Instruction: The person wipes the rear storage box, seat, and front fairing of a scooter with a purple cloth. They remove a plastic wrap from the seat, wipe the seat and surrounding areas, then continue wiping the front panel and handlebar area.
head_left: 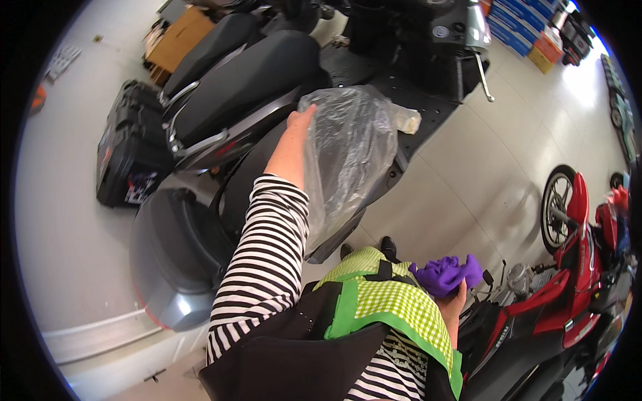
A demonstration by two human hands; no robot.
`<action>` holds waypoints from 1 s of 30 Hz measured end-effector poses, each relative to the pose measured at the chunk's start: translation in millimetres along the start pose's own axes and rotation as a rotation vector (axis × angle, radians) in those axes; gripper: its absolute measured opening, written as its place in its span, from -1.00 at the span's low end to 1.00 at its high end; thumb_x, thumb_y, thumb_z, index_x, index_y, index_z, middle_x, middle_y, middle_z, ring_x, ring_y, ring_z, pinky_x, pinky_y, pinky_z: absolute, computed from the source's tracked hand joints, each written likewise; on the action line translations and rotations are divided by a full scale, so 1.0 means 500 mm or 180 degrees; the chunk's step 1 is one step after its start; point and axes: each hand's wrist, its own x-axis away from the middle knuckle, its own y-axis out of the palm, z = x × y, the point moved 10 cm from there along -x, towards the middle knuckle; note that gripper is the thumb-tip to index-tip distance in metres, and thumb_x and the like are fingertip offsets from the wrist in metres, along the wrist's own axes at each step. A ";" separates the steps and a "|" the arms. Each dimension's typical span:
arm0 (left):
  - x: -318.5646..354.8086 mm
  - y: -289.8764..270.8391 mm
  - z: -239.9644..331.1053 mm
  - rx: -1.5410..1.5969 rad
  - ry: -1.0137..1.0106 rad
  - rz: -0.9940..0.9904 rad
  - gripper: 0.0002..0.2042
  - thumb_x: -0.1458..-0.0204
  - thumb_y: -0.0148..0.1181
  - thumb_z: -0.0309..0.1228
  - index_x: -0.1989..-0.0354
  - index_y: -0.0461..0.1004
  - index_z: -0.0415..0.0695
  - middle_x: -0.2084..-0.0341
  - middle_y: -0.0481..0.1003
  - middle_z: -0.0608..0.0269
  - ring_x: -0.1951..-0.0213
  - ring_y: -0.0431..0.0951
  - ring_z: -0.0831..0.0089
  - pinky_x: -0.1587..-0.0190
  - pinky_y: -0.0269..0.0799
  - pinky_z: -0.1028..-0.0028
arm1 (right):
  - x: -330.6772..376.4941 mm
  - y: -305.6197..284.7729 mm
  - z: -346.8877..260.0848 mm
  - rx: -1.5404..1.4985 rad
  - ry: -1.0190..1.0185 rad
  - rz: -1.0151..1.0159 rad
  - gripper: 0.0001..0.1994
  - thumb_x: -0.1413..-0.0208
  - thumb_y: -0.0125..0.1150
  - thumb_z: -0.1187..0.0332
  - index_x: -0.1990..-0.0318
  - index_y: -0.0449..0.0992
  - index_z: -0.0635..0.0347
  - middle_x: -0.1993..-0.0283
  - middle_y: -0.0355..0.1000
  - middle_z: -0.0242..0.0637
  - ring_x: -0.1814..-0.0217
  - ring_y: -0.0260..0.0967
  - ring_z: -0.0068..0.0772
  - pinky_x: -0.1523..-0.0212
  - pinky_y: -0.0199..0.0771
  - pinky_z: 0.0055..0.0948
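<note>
My left hand (302, 119) reaches forward and grips the upper left edge of a clear plastic bag (351, 137); some of its fingers are hidden by the plastic. Wrinkled and shiny, the bag hangs over the side of a motor scooter, in front of its black footboard (421, 100). A small pale crumpled piece (407, 121) sticks out by the bag's right side. Low on the right, my right hand (453, 304) is closed around a bunched purple cloth (447, 274), held beside my green checked apron (394, 304).
The scooter's long black seat (251, 80) lies at the upper left, with a black top case (180, 257) nearer me and a black side case (134, 144) farther left. A red motorcycle (555, 287) stands at the right. Blue boxes (518, 23) are stacked at the far right.
</note>
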 end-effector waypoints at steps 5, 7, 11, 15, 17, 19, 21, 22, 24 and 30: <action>-0.089 0.173 0.032 0.0294 -0.0131 0.0633 -0.41 0.18 0.54 -0.24 0.04 0.51 -0.41 0.10 0.57 -0.09 0.12 0.60 0.14 0.04 0.49 0.22 | 0.035 -0.122 -0.062 -0.0280 -0.0124 0.0487 -0.41 -0.22 0.08 0.01 -0.34 0.25 0.04 -0.35 0.25 -0.28 -0.39 0.19 -0.16 -0.43 0.09 -0.06; -0.114 0.247 0.036 0.0829 -0.0433 0.0202 -0.36 0.16 0.48 -0.26 -0.08 0.46 -0.42 -0.08 0.50 -0.09 -0.09 0.54 0.20 -0.12 0.42 0.38 | 0.044 -0.153 -0.067 -0.0403 -0.0154 0.0590 -0.42 -0.22 0.08 0.01 -0.34 0.25 0.03 -0.35 0.25 -0.29 -0.39 0.19 -0.17 -0.43 0.08 -0.07; -0.141 0.399 0.168 0.0981 0.0022 -0.0434 -0.50 0.07 0.35 -0.42 -0.08 0.47 -0.37 -0.03 0.54 -0.01 -0.05 0.55 0.22 -0.08 0.43 0.32 | 0.028 -0.166 -0.083 -0.0499 -0.0304 0.0382 -0.42 -0.23 0.08 0.02 -0.34 0.25 0.02 -0.35 0.25 -0.31 -0.39 0.18 -0.19 -0.44 0.07 -0.07; -0.075 0.424 0.217 0.1123 0.0409 -0.0598 -0.55 0.03 0.24 -0.51 -0.11 0.49 -0.27 0.04 0.56 0.13 0.02 0.55 0.29 -0.04 0.42 0.34 | 0.027 -0.154 -0.058 -0.0466 -0.0279 0.0452 -0.41 -0.23 0.09 0.03 -0.35 0.24 0.03 -0.36 0.24 -0.29 -0.41 0.16 -0.19 -0.45 0.04 -0.06; -0.052 0.410 0.228 0.1163 0.0418 -0.0675 -0.58 0.00 0.18 -0.51 -0.11 0.50 -0.22 0.02 0.56 0.15 -0.01 0.54 0.31 -0.08 0.39 0.35 | 0.024 -0.159 -0.049 -0.0545 -0.0217 0.0659 -0.39 -0.20 0.14 0.04 -0.35 0.23 0.07 -0.36 0.23 -0.25 -0.41 0.16 -0.17 -0.45 0.04 -0.07; -0.050 0.379 0.235 0.0870 0.0456 -0.0390 -0.60 -0.04 0.14 -0.46 -0.11 0.51 -0.19 0.00 0.56 0.13 -0.06 0.53 0.28 -0.11 0.38 0.34 | 0.017 -0.146 -0.053 -0.0495 -0.0241 0.0507 -0.37 -0.19 0.16 0.04 -0.35 0.23 0.09 -0.37 0.22 -0.24 -0.41 0.16 -0.16 -0.45 0.04 -0.07; -0.062 0.342 0.271 -0.0344 0.0892 0.0089 -0.61 -0.09 0.09 -0.36 -0.11 0.51 -0.15 -0.04 0.54 0.08 -0.10 0.51 0.21 -0.15 0.36 0.32 | 0.013 -0.163 -0.057 -0.0401 -0.0246 0.0773 -0.37 -0.17 0.18 0.05 -0.34 0.25 0.11 -0.35 0.24 -0.23 -0.40 0.17 -0.15 -0.44 0.07 -0.07; -0.071 0.339 0.290 -0.0949 0.1129 0.0290 -0.61 -0.11 0.06 -0.31 -0.11 0.51 -0.13 -0.06 0.53 0.06 -0.13 0.50 0.17 -0.16 0.35 0.31 | 0.010 -0.168 -0.063 -0.0320 -0.0281 0.0861 -0.38 -0.18 0.18 0.06 -0.33 0.26 0.10 -0.35 0.24 -0.24 -0.40 0.17 -0.16 -0.43 0.09 -0.07; -0.095 0.345 0.292 -0.0370 0.1076 0.0072 -0.59 -0.14 -0.01 -0.21 -0.10 0.51 -0.11 -0.09 0.50 -0.01 -0.15 0.46 0.06 -0.19 0.35 0.28 | 0.011 -0.177 -0.062 -0.0314 -0.0279 0.0990 -0.43 -0.19 0.17 0.10 -0.32 0.28 0.09 -0.32 0.27 -0.27 -0.39 0.20 -0.17 -0.40 0.16 -0.07; -0.073 0.402 0.297 0.0373 0.0685 -0.0998 -0.65 -0.01 0.27 -0.35 0.05 0.55 -0.28 0.14 0.58 0.09 0.09 0.56 0.31 0.05 0.43 0.31 | 0.022 -0.181 -0.036 -0.0243 -0.0199 0.1098 -0.43 -0.23 0.08 0.03 -0.33 0.27 0.08 -0.32 0.30 -0.26 -0.36 0.24 -0.19 -0.38 0.18 -0.05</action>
